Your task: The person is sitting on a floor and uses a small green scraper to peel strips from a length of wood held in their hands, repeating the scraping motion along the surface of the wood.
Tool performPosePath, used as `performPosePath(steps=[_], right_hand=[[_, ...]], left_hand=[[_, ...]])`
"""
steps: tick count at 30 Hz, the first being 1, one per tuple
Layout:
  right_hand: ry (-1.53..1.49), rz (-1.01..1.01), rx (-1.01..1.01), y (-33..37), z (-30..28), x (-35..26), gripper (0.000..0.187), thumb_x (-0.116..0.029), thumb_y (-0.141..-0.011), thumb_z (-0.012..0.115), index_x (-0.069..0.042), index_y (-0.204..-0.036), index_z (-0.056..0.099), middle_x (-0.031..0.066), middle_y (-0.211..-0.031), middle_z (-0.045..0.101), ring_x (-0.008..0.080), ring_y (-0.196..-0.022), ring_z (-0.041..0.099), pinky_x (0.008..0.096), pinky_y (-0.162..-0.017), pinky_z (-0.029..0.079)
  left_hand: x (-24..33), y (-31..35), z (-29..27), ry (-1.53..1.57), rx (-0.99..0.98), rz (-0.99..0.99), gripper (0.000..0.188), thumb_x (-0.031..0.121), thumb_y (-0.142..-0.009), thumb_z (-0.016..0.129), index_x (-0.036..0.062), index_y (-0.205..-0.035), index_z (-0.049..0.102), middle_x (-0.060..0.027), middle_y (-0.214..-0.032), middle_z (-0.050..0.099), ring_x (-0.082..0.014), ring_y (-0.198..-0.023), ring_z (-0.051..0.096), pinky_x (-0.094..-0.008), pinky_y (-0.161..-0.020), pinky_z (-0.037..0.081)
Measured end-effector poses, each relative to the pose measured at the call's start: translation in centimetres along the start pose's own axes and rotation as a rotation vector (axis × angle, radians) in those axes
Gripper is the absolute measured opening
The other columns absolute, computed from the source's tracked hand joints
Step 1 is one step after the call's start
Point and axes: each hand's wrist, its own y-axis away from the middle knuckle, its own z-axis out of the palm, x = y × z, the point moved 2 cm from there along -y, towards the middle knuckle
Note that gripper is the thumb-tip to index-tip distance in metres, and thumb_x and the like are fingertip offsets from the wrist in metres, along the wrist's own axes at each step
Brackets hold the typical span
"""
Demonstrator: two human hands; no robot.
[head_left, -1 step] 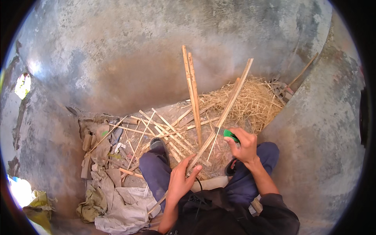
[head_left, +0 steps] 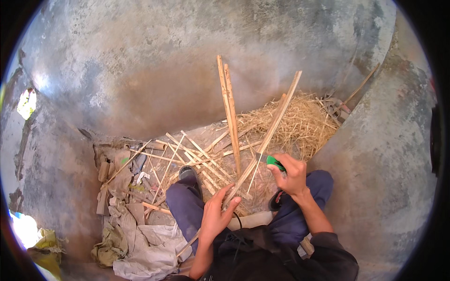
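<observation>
The left hand (head_left: 216, 216) grasps a long pale bamboo strip (head_left: 268, 134) that slants up over the knees toward the grey concrete wall (head_left: 187, 70). The right hand (head_left: 291, 174) is clenched around a green-handled knife (head_left: 271, 162), its blade touching the strip. A heap of dry straw (head_left: 304, 124) lies behind.

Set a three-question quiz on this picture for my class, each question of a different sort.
1. True or false: the left hand holds the long bamboo strip.
2. The right hand has its grip on a tool with a handle of which colour: A red, B green, C yellow?
3. Fill in: the pile behind the strip is dry ____.

Key: 1 true; 2 B; 3 straw.
</observation>
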Motion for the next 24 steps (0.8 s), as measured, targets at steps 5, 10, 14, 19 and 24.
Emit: performPosePath(steps=[5,10,14,19,24], right_hand=[[0.007,-0.037,-0.009,-0.2,0.3,0.3,0.026,-0.028,-0.096,0.085,-0.006,-0.108,0.080,0.0102,-0.088,0.077,0.0295,-0.067,0.075,0.0389,-0.058,0.056],[0.009,-0.069,-0.072,0.2,0.5,-0.5,0.026,-0.030,-0.096,0.085,-0.007,-0.108,0.080,0.0088,-0.087,0.077,0.0284,-0.067,0.075,0.0383,-0.058,0.056],[0.023,-0.070,-0.050,0.6,0.8,-0.4,0.026,-0.031,-0.095,0.086,-0.008,-0.106,0.080,0.0066,-0.088,0.077,0.0274,-0.068,0.075,0.0378,-0.059,0.057],[0.066,-0.121,-0.107,0.1,0.3,0.2,0.026,-0.032,-0.094,0.086,-0.009,-0.104,0.081,0.0070,-0.090,0.079,0.0262,-0.068,0.076,0.0369,-0.058,0.057],[0.061,-0.098,-0.076,-1.3,1.0,2.4,0.028,-0.036,-0.099,0.082,-0.009,-0.106,0.083,0.0086,-0.086,0.081,0.0226,-0.064,0.075,0.0358,-0.055,0.055]], left_hand=[[0.7,-1.5,0.9,0.112,-0.008,-0.009,0.042,0.010,-0.105,0.076,-0.0010,-0.145,0.071,-0.0086,-0.086,0.069,-0.0108,-0.077,0.064,-0.0300,-0.070,0.051],[2.9,-0.8,0.7,-0.030,0.056,-0.034,0.038,0.012,-0.104,0.078,-0.0023,-0.139,0.075,-0.0135,-0.083,0.069,-0.0151,-0.073,0.062,-0.0318,-0.070,0.052],[2.7,0.1,0.9,0.017,0.087,-0.038,0.035,0.007,-0.103,0.077,-0.0048,-0.137,0.075,-0.0102,-0.078,0.065,-0.0105,-0.072,0.058,-0.0292,-0.067,0.049],[2.6,1.1,0.7,0.060,0.067,-0.099,0.034,0.009,-0.105,0.076,-0.0062,-0.135,0.075,-0.0113,-0.079,0.067,-0.0107,-0.072,0.060,-0.0297,-0.068,0.050],[2.1,1.6,0.4,0.057,0.099,-0.099,0.033,0.011,-0.106,0.075,-0.0069,-0.134,0.075,-0.0152,-0.087,0.075,-0.0114,-0.079,0.064,-0.0298,-0.073,0.053]])
